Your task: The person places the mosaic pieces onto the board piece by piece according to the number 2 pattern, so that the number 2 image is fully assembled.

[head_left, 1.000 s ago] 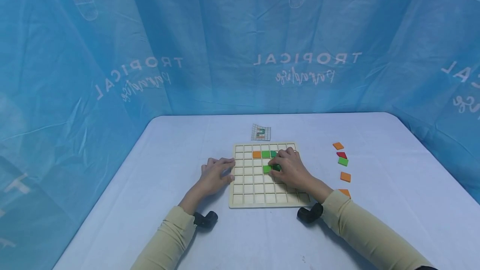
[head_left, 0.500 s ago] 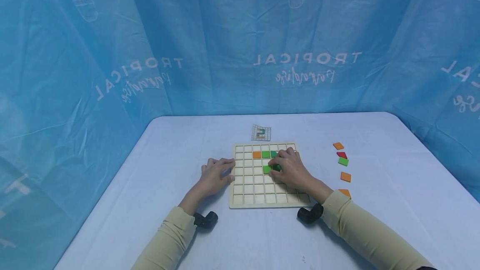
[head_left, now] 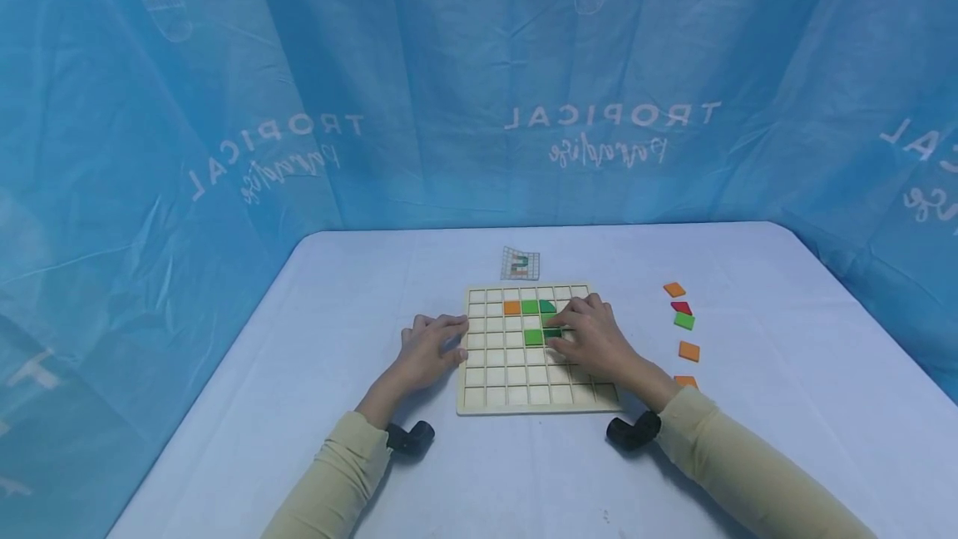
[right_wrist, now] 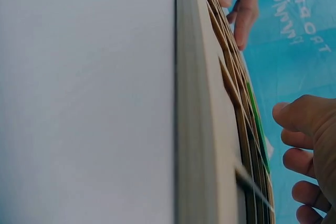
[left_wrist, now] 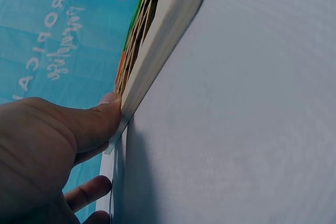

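Observation:
A pale wooden grid board [head_left: 496,376] lies on the table. On it sit an orange square tile [head_left: 512,308], a green square tile [head_left: 530,307] and a rounded dark green tile [head_left: 547,306], side by side. Nearer me are another green square tile [head_left: 533,338] and a dark green tile [head_left: 552,333], partly covered by fingers. My left hand [head_left: 432,349] touches the board's left edge; its thumb [left_wrist: 100,121] presses that edge in the left wrist view. Over the board's right half hovers my right hand [head_left: 596,341], loosely curled and holding nothing in the right wrist view.
Loose tiles lie right of the board: an orange one [head_left: 674,289], a red one [head_left: 682,307], a green one [head_left: 684,320] and more orange ones. A small patterned grid card [head_left: 520,264] lies behind the board. A blue curtain [head_left: 479,81] hangs around the table.
My right hand has moved slightly right, off the dark green tile, and uncovered more of the green tiles. My left hand has stayed at the board's edge.

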`<control>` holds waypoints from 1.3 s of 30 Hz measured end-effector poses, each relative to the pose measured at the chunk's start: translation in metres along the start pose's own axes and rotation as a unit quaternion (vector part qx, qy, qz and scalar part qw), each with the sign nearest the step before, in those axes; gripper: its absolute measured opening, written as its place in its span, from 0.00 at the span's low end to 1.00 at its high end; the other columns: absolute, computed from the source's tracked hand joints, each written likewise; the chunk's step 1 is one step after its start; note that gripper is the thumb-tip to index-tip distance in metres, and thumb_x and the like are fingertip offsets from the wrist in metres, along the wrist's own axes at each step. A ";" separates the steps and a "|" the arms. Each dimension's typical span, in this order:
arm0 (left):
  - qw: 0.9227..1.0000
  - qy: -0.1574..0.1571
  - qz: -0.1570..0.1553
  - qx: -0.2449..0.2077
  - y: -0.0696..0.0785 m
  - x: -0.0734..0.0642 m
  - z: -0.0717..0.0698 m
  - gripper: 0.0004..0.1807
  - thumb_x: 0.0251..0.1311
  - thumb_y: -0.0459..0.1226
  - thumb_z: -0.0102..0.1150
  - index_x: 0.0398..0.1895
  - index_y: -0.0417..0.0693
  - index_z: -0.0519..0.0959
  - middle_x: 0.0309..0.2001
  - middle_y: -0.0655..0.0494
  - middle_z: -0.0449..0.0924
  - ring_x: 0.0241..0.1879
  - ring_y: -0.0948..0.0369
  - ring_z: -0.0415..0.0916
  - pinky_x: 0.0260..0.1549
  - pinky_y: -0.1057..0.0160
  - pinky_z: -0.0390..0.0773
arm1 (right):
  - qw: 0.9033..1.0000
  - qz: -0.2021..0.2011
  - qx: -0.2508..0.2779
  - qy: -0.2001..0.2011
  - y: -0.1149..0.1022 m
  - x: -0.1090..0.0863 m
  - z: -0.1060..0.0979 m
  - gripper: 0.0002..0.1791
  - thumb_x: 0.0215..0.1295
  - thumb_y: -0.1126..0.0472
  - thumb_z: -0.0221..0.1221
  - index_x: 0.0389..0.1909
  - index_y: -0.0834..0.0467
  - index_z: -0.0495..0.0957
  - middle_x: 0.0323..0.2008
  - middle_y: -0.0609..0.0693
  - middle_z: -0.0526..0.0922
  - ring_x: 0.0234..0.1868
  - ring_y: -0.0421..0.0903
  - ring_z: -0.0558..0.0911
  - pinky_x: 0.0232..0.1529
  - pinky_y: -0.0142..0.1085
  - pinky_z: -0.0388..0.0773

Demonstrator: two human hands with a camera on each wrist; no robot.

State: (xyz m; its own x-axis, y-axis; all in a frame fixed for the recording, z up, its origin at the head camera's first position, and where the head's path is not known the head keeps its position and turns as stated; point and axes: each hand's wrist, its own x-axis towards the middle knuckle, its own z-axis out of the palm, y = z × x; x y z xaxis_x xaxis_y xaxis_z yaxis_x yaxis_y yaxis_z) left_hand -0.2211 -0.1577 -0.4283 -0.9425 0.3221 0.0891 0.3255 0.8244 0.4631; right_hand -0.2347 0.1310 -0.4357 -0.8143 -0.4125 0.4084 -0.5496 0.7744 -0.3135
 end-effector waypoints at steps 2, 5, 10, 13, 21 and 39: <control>1.000 -0.002 -0.001 0.001 0.000 0.000 0.001 0.28 0.61 0.43 0.62 0.64 0.46 0.72 0.65 0.58 0.69 0.55 0.53 0.61 0.46 0.52 0.58 | 1.000 0.008 0.002 0.001 0.002 -0.003 -0.003 0.13 0.53 0.55 0.71 0.39 0.54 0.86 0.37 0.47 0.77 0.41 0.48 0.67 0.40 0.46 0.61; 1.000 -0.003 -0.005 0.004 0.000 0.000 0.001 0.28 0.61 0.43 0.62 0.64 0.46 0.72 0.65 0.58 0.68 0.55 0.53 0.61 0.46 0.52 0.58 | 1.000 0.017 0.005 0.003 0.007 -0.009 -0.008 0.13 0.53 0.56 0.71 0.39 0.55 0.86 0.36 0.47 0.76 0.40 0.49 0.67 0.39 0.45 0.61; 1.000 0.001 -0.005 0.007 0.000 0.000 -0.001 0.28 0.61 0.43 0.62 0.64 0.46 0.73 0.65 0.58 0.69 0.55 0.53 0.61 0.46 0.51 0.59 | 1.000 0.027 0.012 0.007 0.017 -0.016 -0.016 0.14 0.52 0.57 0.72 0.39 0.56 0.86 0.36 0.48 0.77 0.40 0.50 0.67 0.39 0.45 0.60; 1.000 0.004 -0.002 0.005 0.000 0.000 -0.001 0.27 0.61 0.43 0.62 0.64 0.46 0.73 0.65 0.58 0.69 0.55 0.52 0.61 0.47 0.51 0.58 | 0.999 0.033 0.016 0.005 0.022 -0.020 -0.020 0.14 0.52 0.58 0.71 0.40 0.57 0.85 0.36 0.48 0.77 0.41 0.51 0.67 0.40 0.46 0.60; 1.000 0.006 0.001 0.001 -0.001 0.000 -0.001 0.27 0.61 0.42 0.63 0.63 0.45 0.73 0.64 0.57 0.69 0.55 0.53 0.62 0.47 0.51 0.58 | 0.998 0.063 0.018 0.012 0.039 -0.030 -0.034 0.14 0.53 0.60 0.70 0.41 0.59 0.85 0.35 0.49 0.77 0.41 0.51 0.67 0.40 0.46 0.60; 1.000 0.010 0.012 -0.005 0.001 -0.001 -0.001 0.27 0.61 0.42 0.63 0.63 0.44 0.73 0.64 0.56 0.70 0.54 0.52 0.61 0.44 0.50 0.57 | 0.986 0.163 -0.025 0.022 0.096 -0.052 -0.063 0.16 0.56 0.61 0.68 0.44 0.64 0.83 0.38 0.60 0.78 0.45 0.60 0.66 0.42 0.54 0.59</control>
State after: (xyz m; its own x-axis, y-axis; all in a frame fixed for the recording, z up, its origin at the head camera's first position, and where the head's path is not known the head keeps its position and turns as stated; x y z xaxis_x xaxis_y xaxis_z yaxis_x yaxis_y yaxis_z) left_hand -0.2199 -0.1577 -0.4272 -0.9354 0.3330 0.1185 0.3484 0.8117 0.4689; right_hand -0.2338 0.2569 -0.4332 -0.9367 -0.1171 0.3299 -0.2488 0.8858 -0.3918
